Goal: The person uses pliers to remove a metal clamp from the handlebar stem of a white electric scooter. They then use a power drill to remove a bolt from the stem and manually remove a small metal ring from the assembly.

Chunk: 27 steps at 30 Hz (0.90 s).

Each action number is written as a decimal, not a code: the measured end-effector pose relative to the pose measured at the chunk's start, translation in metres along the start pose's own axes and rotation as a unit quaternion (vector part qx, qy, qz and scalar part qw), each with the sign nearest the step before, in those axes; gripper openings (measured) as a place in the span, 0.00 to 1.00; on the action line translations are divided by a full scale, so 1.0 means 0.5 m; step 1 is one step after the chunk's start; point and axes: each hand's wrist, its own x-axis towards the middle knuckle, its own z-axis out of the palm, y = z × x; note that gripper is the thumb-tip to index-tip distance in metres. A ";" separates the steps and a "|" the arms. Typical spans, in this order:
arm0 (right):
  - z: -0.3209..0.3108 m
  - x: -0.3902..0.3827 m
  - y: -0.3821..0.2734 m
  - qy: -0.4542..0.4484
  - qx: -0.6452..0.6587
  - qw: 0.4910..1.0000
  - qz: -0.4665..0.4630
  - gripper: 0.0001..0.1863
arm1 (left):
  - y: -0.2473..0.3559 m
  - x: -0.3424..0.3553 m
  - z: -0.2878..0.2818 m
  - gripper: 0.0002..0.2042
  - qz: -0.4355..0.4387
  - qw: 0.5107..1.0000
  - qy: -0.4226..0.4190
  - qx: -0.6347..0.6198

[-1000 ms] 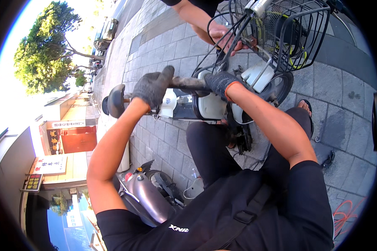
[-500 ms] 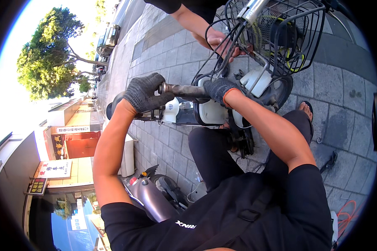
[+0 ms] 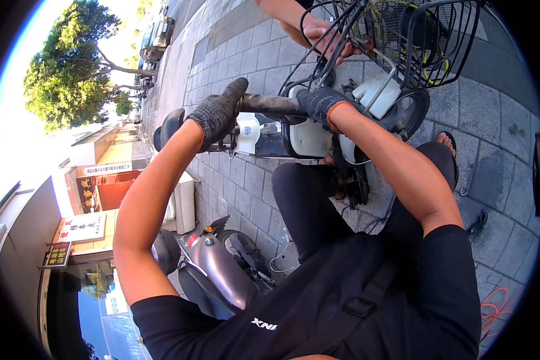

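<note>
My left hand [image 3: 221, 113], in a dark grey knit glove, is pressed flat to the left end of a worn dark metal tube [image 3: 271, 104]. Its fingers are stretched out, and the palm side hides the tube's end. With the same kind of glove, orange at the cuff, my right hand [image 3: 326, 105] is closed around the tube's right part. The tube lies sideways across a white electric bike [image 3: 310, 139]. Beyond my right hand, another person's hands [image 3: 330, 39] are among black cables [image 3: 300, 78] beside a black wire basket [image 3: 462, 42].
The bike's front wheel [image 3: 415, 114] is right of my hands. A purple-grey scooter [image 3: 222, 267] stands at lower left. A dark tool-like object [image 3: 477, 223] and an orange cord [image 3: 495, 309] lie on grey paving [image 3: 492, 162]. Shopfronts line the left side.
My left hand has turned from curled fingers near the tube's end to a flat palm over it. The basket and cables have shifted right and up in view.
</note>
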 end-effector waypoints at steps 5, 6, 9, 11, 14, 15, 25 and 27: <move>0.005 -0.003 -0.002 0.019 -0.069 0.996 -0.053 0.32 | -0.042 -0.003 -0.014 0.27 0.308 0.884 0.165 0.310; 0.007 0.006 0.005 0.021 -0.092 0.993 -0.070 0.32 | -0.043 -0.005 -0.026 0.25 0.349 0.870 0.153 0.314; 0.018 0.013 0.007 0.013 -0.149 0.984 -0.098 0.24 | -0.059 0.013 -0.058 0.20 0.473 0.809 0.142 0.318; 0.029 0.036 0.026 0.016 -0.172 0.978 -0.115 0.22 | -0.045 0.021 -0.064 0.20 0.505 0.794 0.124 0.314; 0.031 0.046 0.034 0.012 -0.194 0.973 -0.121 0.21 | -0.044 0.044 -0.052 0.17 0.518 0.801 0.123 0.273; 0.029 0.044 0.036 0.014 -0.186 0.976 -0.113 0.23 | -0.044 0.044 -0.045 0.16 0.514 0.808 0.123 0.259; -0.015 -0.057 -0.027 -0.003 -0.041 0.999 -0.007 0.37 | -0.058 0.017 0.004 0.26 0.265 0.956 0.082 0.100; -0.007 -0.049 -0.026 -0.007 -0.045 0.999 -0.013 0.38 | -0.059 0.028 0.007 0.31 0.168 0.981 0.057 0.076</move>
